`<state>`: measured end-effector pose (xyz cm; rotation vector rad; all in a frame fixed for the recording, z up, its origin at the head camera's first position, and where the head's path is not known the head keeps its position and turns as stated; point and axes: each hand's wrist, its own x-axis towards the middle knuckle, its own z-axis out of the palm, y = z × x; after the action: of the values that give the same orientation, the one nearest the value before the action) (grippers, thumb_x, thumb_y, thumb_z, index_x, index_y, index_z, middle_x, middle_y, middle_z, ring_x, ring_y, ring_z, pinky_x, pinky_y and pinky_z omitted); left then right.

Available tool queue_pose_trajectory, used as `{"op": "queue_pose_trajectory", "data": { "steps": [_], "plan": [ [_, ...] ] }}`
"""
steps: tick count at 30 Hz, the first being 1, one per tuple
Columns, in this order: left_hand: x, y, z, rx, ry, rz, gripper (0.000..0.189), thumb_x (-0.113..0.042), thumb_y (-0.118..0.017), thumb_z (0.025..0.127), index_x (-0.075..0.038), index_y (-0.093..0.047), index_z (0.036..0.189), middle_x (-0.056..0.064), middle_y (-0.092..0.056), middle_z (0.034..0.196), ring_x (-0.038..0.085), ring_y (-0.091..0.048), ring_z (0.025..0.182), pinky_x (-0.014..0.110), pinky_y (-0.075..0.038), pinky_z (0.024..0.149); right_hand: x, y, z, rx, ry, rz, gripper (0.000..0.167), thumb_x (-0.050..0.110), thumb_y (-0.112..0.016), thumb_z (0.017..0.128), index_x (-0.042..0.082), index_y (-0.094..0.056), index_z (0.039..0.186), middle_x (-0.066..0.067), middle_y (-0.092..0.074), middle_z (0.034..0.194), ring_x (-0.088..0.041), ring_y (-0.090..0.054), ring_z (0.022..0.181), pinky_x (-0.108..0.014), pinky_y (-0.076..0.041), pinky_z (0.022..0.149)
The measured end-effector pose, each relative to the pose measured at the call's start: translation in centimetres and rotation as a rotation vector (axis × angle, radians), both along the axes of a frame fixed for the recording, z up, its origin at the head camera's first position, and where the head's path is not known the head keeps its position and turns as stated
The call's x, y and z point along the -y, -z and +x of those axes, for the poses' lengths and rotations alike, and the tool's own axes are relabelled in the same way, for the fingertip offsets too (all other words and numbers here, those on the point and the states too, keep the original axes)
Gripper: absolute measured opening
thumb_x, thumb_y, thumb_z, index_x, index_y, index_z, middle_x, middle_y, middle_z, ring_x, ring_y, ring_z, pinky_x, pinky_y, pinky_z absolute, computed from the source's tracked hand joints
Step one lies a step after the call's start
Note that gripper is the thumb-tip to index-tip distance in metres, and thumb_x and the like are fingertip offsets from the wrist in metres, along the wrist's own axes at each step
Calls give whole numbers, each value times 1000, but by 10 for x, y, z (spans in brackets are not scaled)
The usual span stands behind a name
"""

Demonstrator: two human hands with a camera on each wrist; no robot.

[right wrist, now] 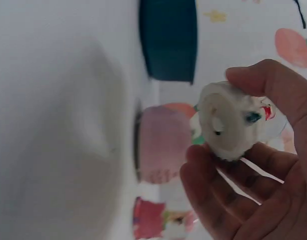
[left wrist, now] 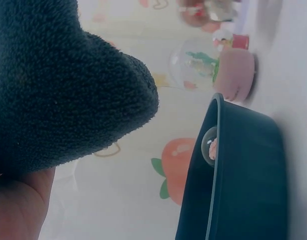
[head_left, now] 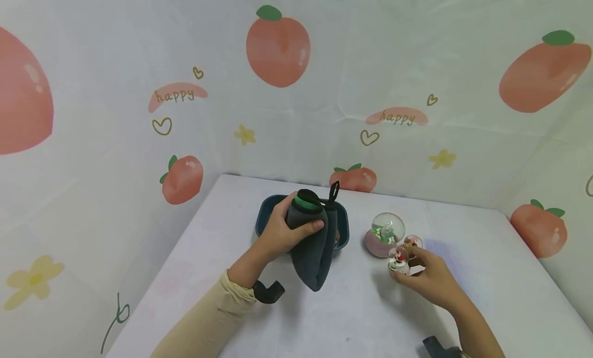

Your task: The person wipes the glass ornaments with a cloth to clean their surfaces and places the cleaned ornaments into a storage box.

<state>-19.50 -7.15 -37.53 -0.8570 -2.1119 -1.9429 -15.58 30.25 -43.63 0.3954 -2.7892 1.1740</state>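
My left hand (head_left: 284, 234) grips a dark blue-grey fleecy cloth mitt (head_left: 311, 257) with black trim, a black loop and a green patch at its top. It hangs in front of the dark blue basin (head_left: 265, 214), its tip pointing down. On the right, my right hand (head_left: 433, 280) holds a small snow globe (head_left: 398, 261) between thumb and fingers. In the right wrist view this globe's white base (right wrist: 226, 120) faces the camera. Just behind it stand a larger snow globe (head_left: 388, 228) on a pink base and another small globe (head_left: 413, 241) with a red base.
Inside the basin, a clear globe (left wrist: 210, 145) shows over the rim in the left wrist view. The white table (head_left: 352, 317) meets a fruit-printed backdrop (head_left: 315, 126) behind and at the sides.
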Motion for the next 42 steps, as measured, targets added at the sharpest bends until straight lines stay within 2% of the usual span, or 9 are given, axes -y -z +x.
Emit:
{"op": "queue_pose_trajectory", "data": {
  "steps": [3, 6, 9, 14, 19, 24, 30, 34, 42],
  "plan": [
    [-1, 0, 0, 3, 4, -2, 51, -39, -83, 90, -14, -65, 131, 8, -71, 123, 22, -64, 116, 45, -54, 99, 10, -12, 1, -80, -21, -53, 47, 16, -92, 82, 6, -70, 122, -5, -73, 102, -4, -66, 86, -26, -60, 69],
    [-1, 1, -1, 3, 4, -2, 52, -42, -83, 90, -14, -66, 130, 8, -71, 122, 22, -64, 114, 41, -54, 97, 22, -26, 0, -150, -43, -80, 67, 10, -92, 81, 10, -60, 140, -4, -72, 101, -6, -67, 84, -24, -61, 71],
    [-1, 2, 0, 8, 7, 2, 50, -42, -83, 91, -14, -66, 129, 8, -71, 121, 21, -65, 112, 39, -55, 96, 34, -41, -1, -211, -53, -108, 82, 4, -92, 79, 13, -50, 148, -4, -73, 102, -7, -68, 85, -23, -60, 73],
    [-2, 2, 1, 11, 4, 1, 50, -42, -83, 90, -14, -66, 129, 7, -71, 121, 22, -64, 112, 41, -55, 95, 59, -62, -1, -271, -93, -216, 70, -1, -93, 76, 12, -56, 134, -5, -74, 110, -6, -70, 94, -20, -59, 75],
    [-2, 3, 2, 6, -10, -12, 55, -48, -83, 89, -15, -66, 130, 7, -71, 122, 23, -64, 113, 43, -54, 96, 81, -75, -4, -302, -163, -297, 64, -4, -93, 73, 11, -59, 124, -2, -70, 113, -7, -70, 101, -22, -60, 77],
    [-2, 3, 2, -3, -4, -13, 57, -49, -82, 90, -13, -66, 131, 8, -71, 123, 22, -64, 113, 43, -53, 97, 97, -83, -8, -350, -214, -311, 59, -5, -93, 72, 12, -62, 120, 3, -69, 110, -8, -71, 100, -23, -60, 77],
    [-1, 3, 2, -23, -17, -31, 59, -54, -81, 90, -14, -66, 131, 8, -71, 122, 22, -64, 114, 45, -53, 99, 111, -90, -11, -384, -281, -335, 54, -6, -92, 72, 12, -66, 116, 1, -72, 108, -10, -71, 100, -28, -62, 80],
    [-1, 3, 2, -30, -21, -38, 60, -56, -80, 90, -15, -66, 132, 7, -71, 123, 21, -64, 115, 44, -53, 99, 118, -90, -14, -382, -335, -364, 54, -8, -93, 71, 10, -69, 117, -3, -74, 111, -10, -71, 102, -27, -62, 82],
    [0, 4, 3, 11, 3, -33, 55, -51, -80, 91, -14, -67, 130, 8, -71, 121, 21, -65, 111, 42, -55, 95, 125, -82, -20, -394, -412, -389, 55, -12, -89, 74, 6, -70, 122, -11, -74, 117, -10, -71, 108, -31, -64, 79]
  ]
}}
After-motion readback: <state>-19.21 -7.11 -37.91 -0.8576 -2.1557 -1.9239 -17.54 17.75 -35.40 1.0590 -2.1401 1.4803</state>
